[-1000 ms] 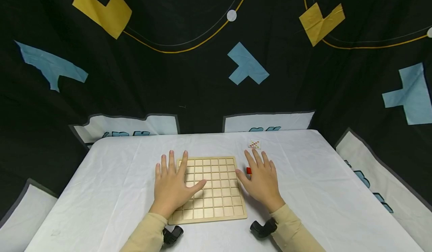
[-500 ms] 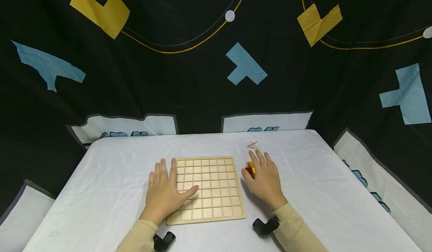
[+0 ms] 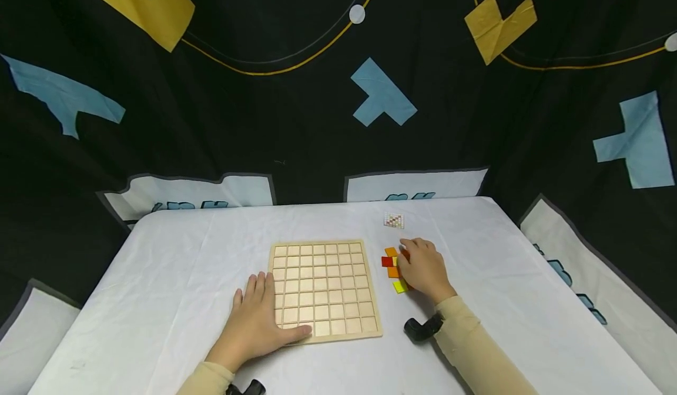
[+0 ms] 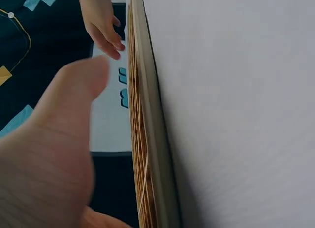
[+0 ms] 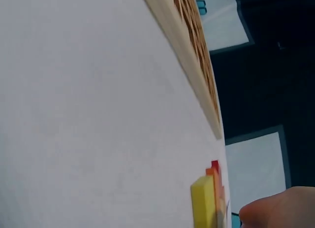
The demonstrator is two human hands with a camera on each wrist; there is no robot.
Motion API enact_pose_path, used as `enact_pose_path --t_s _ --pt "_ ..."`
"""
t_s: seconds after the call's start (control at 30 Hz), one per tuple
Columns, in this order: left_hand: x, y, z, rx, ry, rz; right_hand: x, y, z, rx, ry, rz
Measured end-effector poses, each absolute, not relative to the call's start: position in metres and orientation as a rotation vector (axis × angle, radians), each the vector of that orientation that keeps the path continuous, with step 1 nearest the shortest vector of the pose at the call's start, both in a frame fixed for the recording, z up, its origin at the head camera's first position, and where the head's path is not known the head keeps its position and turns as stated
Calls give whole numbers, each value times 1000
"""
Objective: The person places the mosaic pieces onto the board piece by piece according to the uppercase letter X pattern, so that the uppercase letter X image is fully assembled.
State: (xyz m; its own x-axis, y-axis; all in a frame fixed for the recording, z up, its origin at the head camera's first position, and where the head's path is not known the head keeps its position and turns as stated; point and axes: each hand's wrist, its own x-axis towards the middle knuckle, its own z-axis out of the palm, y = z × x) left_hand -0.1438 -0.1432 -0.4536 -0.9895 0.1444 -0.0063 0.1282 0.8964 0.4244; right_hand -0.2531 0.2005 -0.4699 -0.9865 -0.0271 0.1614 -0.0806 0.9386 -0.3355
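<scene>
A square wooden grid board [image 3: 333, 286] lies flat on the white table. My left hand [image 3: 254, 321] rests at its lower left corner, with straight fingers along the left side and the thumb over the near edge. To the right of the board is a cluster of small coloured tiles, among them a red tile [image 3: 387, 261], an orange tile [image 3: 394, 272] and a yellow tile [image 3: 400, 287]. My right hand [image 3: 425, 271] is over the cluster's right side, fingers bent down to the tiles. Its fingertips are partly hidden, so a grip cannot be made out.
Behind the tiles lies a small card [image 3: 394, 221] printed with a coloured grid pattern. White cloth covers the table [image 3: 158, 301]. A black curtain [image 3: 296, 130] with yellow and blue shapes hangs behind it.
My left hand has slid from over the board toward its near left corner. The right hand has shifted right, its fingers bending down to the tiles and uncovering more of them.
</scene>
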Motion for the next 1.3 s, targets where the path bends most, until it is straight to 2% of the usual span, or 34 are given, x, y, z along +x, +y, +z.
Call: enact_pose_path --t_s 0.3,0.53,1.03,1.3 --pt "-133 -148 -465 302 3003 710 -267 201 -473 87 -2989 499" --pt "-140 -146 -474 296 3043 715 -275 202 -472 227 -3012 571" --pt "-158 -138 -483 301 3075 747 -279 202 -470 120 -2895 894" --pt "-166 -133 -486 323 3126 750 -283 183 -459 157 -2848 1074"
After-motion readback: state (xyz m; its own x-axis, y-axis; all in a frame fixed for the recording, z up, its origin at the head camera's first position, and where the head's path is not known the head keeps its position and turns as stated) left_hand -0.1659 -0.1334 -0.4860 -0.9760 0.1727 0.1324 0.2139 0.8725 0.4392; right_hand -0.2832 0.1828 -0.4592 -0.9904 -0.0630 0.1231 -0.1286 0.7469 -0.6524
